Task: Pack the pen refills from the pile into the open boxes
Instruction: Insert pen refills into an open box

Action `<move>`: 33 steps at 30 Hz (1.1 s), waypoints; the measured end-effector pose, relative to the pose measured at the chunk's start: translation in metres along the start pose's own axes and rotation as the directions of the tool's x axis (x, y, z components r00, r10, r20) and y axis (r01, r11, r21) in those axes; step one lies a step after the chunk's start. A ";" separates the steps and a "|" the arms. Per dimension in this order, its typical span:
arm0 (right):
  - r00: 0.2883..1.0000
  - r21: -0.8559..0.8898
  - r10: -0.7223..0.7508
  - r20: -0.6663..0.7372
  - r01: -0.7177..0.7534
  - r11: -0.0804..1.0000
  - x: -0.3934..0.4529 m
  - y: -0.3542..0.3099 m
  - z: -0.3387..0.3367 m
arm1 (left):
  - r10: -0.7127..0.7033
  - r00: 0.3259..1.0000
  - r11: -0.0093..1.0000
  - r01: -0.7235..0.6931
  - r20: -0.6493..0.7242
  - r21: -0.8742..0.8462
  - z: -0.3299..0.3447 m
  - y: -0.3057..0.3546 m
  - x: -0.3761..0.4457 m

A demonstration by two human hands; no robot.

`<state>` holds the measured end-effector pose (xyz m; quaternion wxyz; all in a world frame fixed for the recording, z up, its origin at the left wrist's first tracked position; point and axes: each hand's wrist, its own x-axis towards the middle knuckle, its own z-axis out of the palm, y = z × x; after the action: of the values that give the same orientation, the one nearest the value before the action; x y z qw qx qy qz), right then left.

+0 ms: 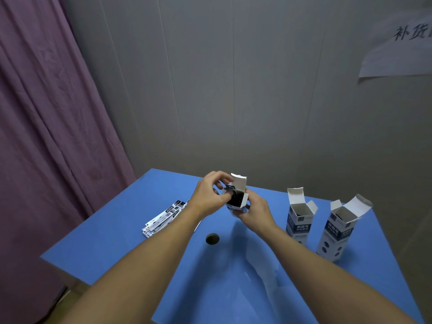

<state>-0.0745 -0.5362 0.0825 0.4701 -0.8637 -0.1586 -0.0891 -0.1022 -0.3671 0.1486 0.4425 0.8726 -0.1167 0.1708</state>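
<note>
Pen refills (164, 216): leftover pile lies on the blue table (112, 239), left of both arms, near the table's left edge. Packaged black-and-white sticks, loosely fanned.

Head view, only one available:
- Held box (237, 200) is lifted off the table at centre, mouth tilted toward the camera, top flap up. Likely held that way so the opening stays visible and refills go in end-first.
- Right hand (253, 212) wraps the box's lower body from beneath, fingers curled around it. Firm carrying grip.
- Left hand (211, 196) is at the mouth, fingertips pinching a small dark-and-white piece, looks like a refill end, right at the opening. Thumb and index nearly closed on it. Interior reads dark; fill level can't be told.
- Two more open boxes (299, 218) (339, 230) stand upright to the right, flaps raised, well apart from the hands. Contents not visible.
- Round hole (212, 239) in the tabletop, near side of the hands.
- Paper sign (402, 43) on the far wall, purple curtain (46, 113) left.

Judgement: mid-insertion.
</note>
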 end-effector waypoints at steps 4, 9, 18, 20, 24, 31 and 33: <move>1.000 0.008 0.007 0.000 -0.007 1.000 0.000 0.001 0.003 | 0.007 1.000 0.998 -0.005 -0.026 0.068 0.003 -0.002 0.002; 1.000 0.015 0.015 0.023 -0.016 1.000 -0.003 0.004 0.004 | -0.021 0.994 0.982 0.001 0.105 0.188 0.009 -0.005 -0.001; 0.999 -0.008 0.029 0.042 -0.029 1.000 -0.006 0.008 0.000 | 0.032 0.998 0.964 -0.044 0.049 0.263 0.021 -0.005 0.000; 0.999 -0.010 0.027 0.045 -0.027 1.000 -0.006 0.007 -0.003 | 0.016 0.998 0.962 -0.034 0.068 0.270 0.025 -0.007 0.000; 0.999 -0.010 0.020 0.045 -0.020 1.000 -0.007 0.012 -0.011 | 0.054 0.997 0.974 -0.063 0.048 0.218 0.028 -0.005 -0.003; 0.997 -0.040 0.036 0.068 -0.033 0.999 -0.014 0.012 -0.016 | 0.071 0.994 0.943 -0.096 0.089 0.317 0.038 -0.010 -0.002; 0.996 -0.036 0.047 0.076 -0.044 0.998 -0.016 0.014 -0.016 | 0.065 0.992 0.946 -0.095 0.104 0.311 0.041 -0.008 -0.003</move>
<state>-0.0842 -0.5595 0.0756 0.4508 -0.8778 -0.1551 -0.0478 -0.0937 -0.3953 0.1187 0.2844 0.9335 -0.1435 0.1646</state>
